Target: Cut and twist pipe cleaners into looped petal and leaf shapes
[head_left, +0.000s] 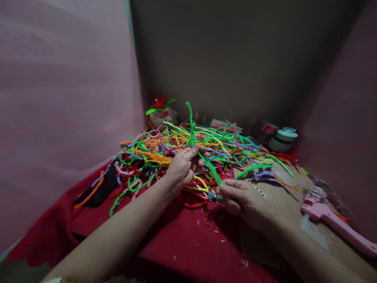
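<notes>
A bright green pipe cleaner [210, 168], folded or bunched into several strands, stretches between my two hands. My left hand [185, 164] pinches it near its middle, and one loose end sticks up above the fingers. Lower and to the right, my right hand [243, 196] grips the other end between thumb and fingers. Just behind that hand lie scissors [216, 196] with red and yellow handles, their blades partly hidden by it. A large tangled heap of colourful pipe cleaners [176, 141] spreads behind both hands.
A red cloth [176, 236] covers the table. On the right, a pink glue gun [332, 220] rests on a cardboard sheet [282, 200]. A dark phone-like object [101, 188] lies left. Behind stand a mint-lidded jar [282, 139] and a red flower [159, 102] in a wrapped pot.
</notes>
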A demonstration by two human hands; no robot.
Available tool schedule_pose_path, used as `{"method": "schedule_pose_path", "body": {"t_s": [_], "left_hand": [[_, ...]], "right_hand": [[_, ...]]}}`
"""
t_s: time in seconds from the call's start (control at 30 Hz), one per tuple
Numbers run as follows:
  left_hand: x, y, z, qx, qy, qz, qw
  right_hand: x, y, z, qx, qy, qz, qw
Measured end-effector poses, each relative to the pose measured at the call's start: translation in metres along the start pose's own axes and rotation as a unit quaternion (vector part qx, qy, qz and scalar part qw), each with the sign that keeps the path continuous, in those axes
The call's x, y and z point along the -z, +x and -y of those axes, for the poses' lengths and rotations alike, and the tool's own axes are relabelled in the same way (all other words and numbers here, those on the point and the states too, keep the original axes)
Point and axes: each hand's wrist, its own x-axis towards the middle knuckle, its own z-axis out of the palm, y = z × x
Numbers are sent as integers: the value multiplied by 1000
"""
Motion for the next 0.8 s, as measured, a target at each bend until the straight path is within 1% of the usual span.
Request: {"method": "schedule_pose_path", "body": {"t_s": [0.1, 0.23, 0.3, 0.33, 0.43, 0.5, 0.63, 0.73, 0.8], "left_hand": [[1, -1, -1, -2, 19, 16, 1000], [1, -5, 3, 46, 68, 73, 994], [0, -7, 6, 66, 86, 91, 990], [-2, -8, 8, 73, 93, 99, 988], [-5, -13, 13, 97, 108, 117, 982], [-8, -16, 16, 115, 122, 122, 978], [-14, -22, 17, 139, 153, 120, 971], [-15, -23, 16, 139, 150, 115, 972], [-14, -22, 15, 143, 140, 128, 971]], "right_hand": [[3, 0, -2, -35, 49, 38, 997], [4, -4, 0, -29, 58, 89, 994], [3, -5, 1, -26, 55, 108, 992], [2, -5, 2, -22, 55, 104, 993], [-1, -3, 4, 8, 57, 52, 997], [-2, -1, 5, 23, 57, 33, 998], [0, 2, 4, 20, 56, 10, 998], [3, 2, 4, 29, 42, -32, 998], [5, 1, 5, 25, 48, -41, 998]]}}
